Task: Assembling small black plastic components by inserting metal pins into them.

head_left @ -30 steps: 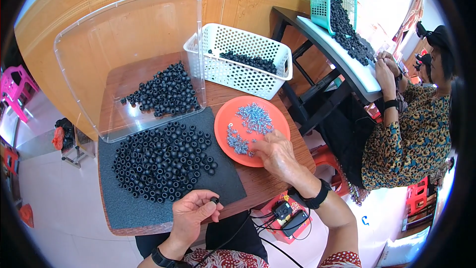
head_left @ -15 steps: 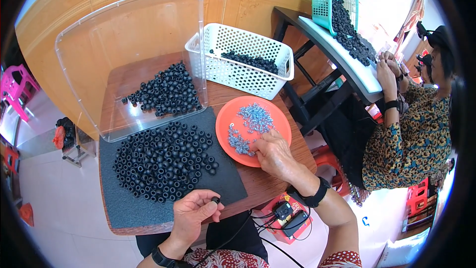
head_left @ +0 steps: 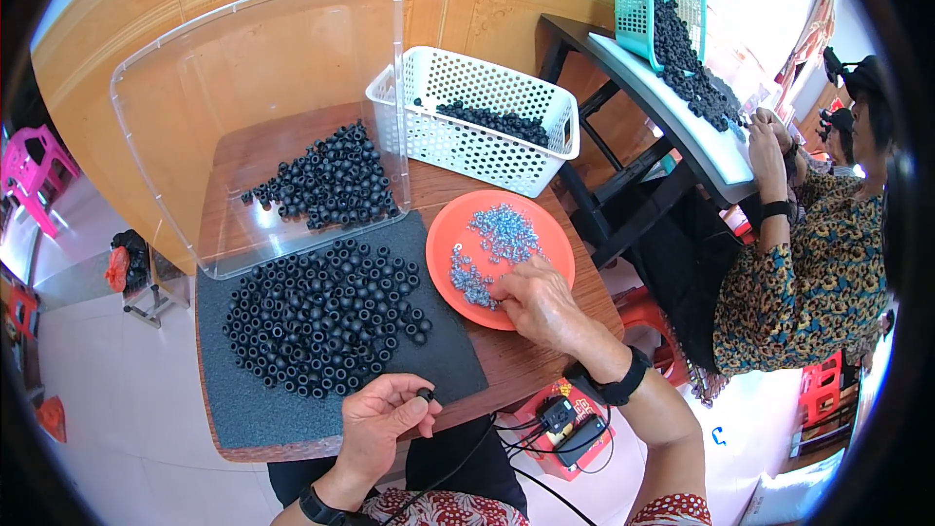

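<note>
Black rounded bead (head_left: 426,394), left hand (head_left: 383,415) pinching; right hand (head_left: 543,304) at shiny bits (head_left: 503,231), grip unclear.

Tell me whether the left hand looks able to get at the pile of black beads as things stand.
Probably yes: the left hand is at the near side of the pile of black beads, with nothing visible between them, though its fingertips hold a single bead.

Small gold characters (head_left: 578,398), illegible here, on the red box (head_left: 562,469).
</note>
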`<state>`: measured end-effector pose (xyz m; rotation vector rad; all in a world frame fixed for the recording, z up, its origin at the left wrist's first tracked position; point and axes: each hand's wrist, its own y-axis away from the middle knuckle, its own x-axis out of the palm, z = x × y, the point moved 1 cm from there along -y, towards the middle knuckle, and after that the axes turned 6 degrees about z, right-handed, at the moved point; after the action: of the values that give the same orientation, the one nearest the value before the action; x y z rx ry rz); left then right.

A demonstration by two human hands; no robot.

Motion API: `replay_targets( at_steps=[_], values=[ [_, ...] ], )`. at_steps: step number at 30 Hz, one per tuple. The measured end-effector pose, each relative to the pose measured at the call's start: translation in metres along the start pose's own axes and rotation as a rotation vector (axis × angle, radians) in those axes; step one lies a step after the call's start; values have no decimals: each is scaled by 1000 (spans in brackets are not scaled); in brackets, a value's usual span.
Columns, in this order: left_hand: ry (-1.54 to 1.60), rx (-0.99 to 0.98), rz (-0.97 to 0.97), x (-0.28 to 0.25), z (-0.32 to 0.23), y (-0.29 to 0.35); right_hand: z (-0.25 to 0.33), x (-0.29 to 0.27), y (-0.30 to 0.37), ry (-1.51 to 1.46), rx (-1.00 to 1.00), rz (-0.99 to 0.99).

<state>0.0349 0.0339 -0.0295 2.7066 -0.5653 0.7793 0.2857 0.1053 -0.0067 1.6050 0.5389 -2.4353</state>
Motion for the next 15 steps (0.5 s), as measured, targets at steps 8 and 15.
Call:
replay_targets(
  at_steps=[8,15],
  values=[
    [5,5,-2,-2,2,1,-1,-7,3,21,20,-16],
    [-1,8,-2,-2,2,1,-1,-8,6,63,-23,-74]
  ],
)
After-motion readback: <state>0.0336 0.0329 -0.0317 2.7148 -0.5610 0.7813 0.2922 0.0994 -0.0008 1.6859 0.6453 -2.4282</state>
